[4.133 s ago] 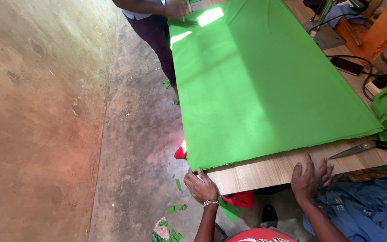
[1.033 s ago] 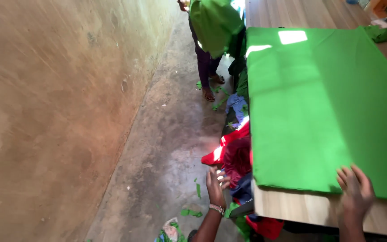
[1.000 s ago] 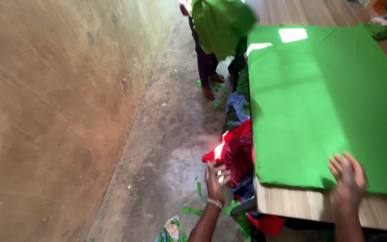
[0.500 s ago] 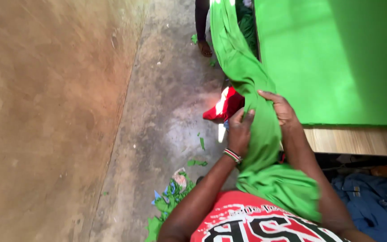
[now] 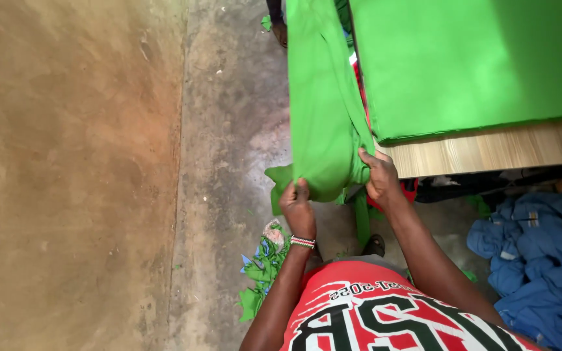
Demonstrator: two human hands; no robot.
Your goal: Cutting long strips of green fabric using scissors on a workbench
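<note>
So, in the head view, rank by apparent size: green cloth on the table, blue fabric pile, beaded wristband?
1. Flat green cloth on the table
2. Crumpled blue fabric pile
3. Beaded wristband, smallest by far

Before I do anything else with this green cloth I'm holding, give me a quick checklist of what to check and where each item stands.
1. Left hand grips the near end of the green cloth strip: ok.
2. Right hand grips the same end: ok.
3. Strip off the floor: ok, it hangs between the hands and the far end.
4. Far end held by the other person: cannot tell, cut off by the frame.
5. Green cloth layers flat on the wooden table: ok.
6. Floor underfoot free of trip hazards: not ok, green scraps lie there.
</note>
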